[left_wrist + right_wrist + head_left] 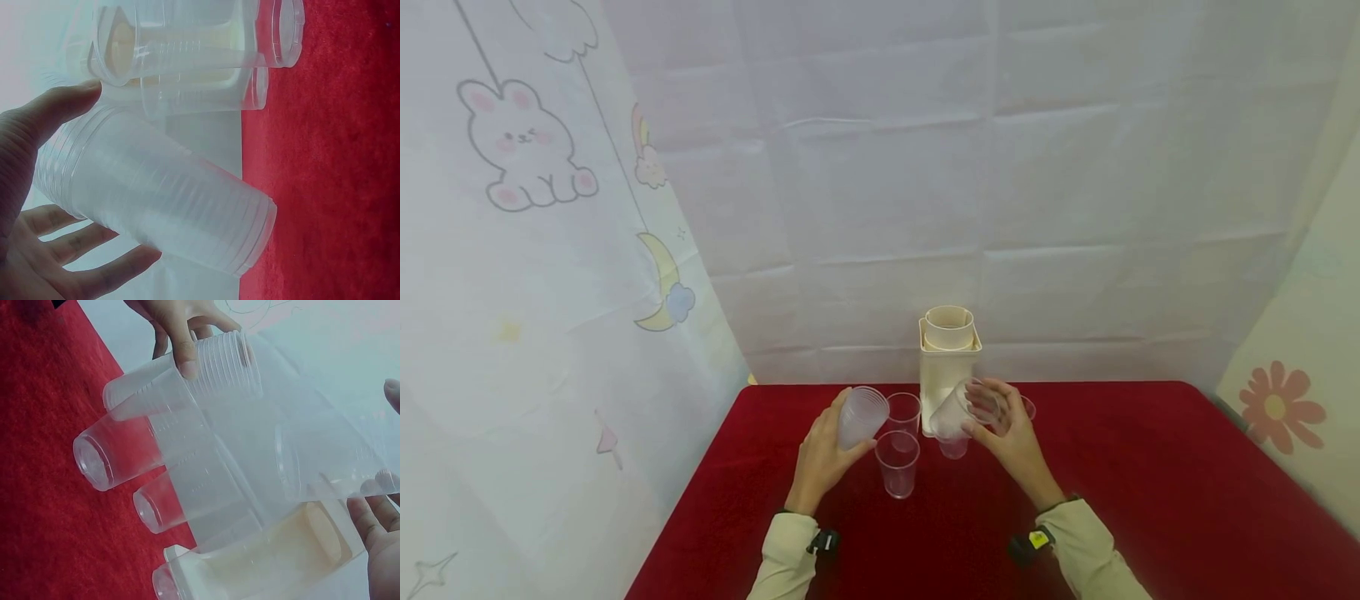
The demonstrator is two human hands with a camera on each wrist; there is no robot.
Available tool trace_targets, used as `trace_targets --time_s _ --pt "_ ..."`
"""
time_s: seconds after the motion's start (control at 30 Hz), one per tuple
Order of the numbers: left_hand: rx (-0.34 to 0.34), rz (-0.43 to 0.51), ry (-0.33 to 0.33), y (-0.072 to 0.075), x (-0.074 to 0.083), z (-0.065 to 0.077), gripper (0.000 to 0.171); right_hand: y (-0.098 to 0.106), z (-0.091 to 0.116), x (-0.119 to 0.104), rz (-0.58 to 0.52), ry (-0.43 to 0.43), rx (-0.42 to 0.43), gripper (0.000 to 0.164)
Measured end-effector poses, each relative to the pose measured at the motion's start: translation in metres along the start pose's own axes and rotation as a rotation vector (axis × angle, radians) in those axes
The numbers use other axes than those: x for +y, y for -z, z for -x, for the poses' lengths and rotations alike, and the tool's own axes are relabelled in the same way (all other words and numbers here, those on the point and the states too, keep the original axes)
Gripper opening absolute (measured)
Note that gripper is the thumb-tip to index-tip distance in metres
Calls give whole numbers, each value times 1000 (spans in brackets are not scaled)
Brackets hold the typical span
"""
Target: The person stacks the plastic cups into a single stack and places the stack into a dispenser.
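My left hand [820, 460] grips a stack of nested clear plastic cups [159, 184], thumb on one side and fingers on the other, raised and tilted. My right hand [1017, 437] holds a single clear plastic cup [334, 447] between thumb and fingers, tipped with its mouth toward the palm. Between the hands a clear cup [898, 479] stands upright on the red cloth. Behind it is another upright cup [903, 410]. A third cup [953, 447] stands below the tipped one and is partly covered by it.
A cream holder [936, 371] with a round tube stands at the back, before the white wall sheet. Beyond my right hand shows the rim of one more clear cup [1029, 407]. Red cloth [1150, 500] covers the table, and patterned sheets hang at both sides.
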State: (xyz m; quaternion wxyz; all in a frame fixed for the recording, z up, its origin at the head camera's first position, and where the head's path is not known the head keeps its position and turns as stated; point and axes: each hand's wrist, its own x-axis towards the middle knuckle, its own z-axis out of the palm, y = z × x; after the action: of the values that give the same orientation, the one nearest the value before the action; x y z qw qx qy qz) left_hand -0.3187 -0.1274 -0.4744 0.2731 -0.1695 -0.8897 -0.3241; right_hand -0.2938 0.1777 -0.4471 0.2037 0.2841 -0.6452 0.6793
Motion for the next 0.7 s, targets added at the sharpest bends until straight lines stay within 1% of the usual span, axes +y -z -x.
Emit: trace_targets --time_s 0.13,0.33,0.7 --pt "-3 0 0 0 -1 0 88 -2 -2 0 -17 -6 -7 66" --pt "-8 1 4 0 -1 1 88 -4 -5 1 -28 8 -23 67" --pt "-8 -5 12 -1 -1 2 87 -8 -7 0 -16 -20 -6 69"
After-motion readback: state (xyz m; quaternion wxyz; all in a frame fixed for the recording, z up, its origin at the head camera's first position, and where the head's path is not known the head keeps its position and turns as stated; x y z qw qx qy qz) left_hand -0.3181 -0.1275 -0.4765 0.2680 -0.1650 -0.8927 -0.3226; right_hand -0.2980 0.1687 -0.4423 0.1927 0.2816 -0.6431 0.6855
